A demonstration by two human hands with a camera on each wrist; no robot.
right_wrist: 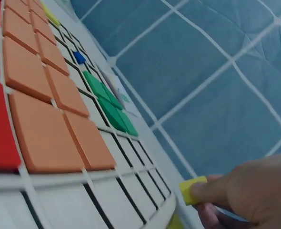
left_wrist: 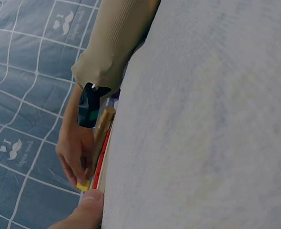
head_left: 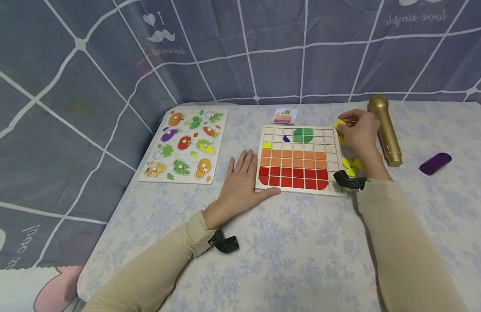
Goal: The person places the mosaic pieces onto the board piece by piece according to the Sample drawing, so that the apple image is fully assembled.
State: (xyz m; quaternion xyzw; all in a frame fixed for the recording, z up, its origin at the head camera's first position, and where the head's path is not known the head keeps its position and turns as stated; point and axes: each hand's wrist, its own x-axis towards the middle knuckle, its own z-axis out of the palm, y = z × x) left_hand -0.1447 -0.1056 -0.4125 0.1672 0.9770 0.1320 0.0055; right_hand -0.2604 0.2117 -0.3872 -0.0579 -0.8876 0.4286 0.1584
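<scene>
My right hand (head_left: 359, 130) pinches a yellow tile (right_wrist: 192, 190) between thumb and fingers, just off the upper right corner of a wooden grid board (head_left: 333, 166). Flat on the table, my left hand (head_left: 240, 184) lies at the board's left side, its thumb along the lower left corner. Red tiles (head_left: 298, 172) fill the board's bottom rows, with orange tiles (head_left: 298, 154) above them. One yellow tile (head_left: 267, 145) sits at the left, above the orange. Green tiles (head_left: 303, 135) form a rounded shape near the top, and a small blue piece (head_left: 286, 138) lies left of them.
Several loose yellow tiles (head_left: 356, 164) lie right of the board, partly behind my right wrist. A small picture card (head_left: 284, 115) is behind the board. A vegetable puzzle board (head_left: 150, 167) lies left; a gold microphone (head_left: 388, 132) and a purple object (head_left: 435, 163) lie right.
</scene>
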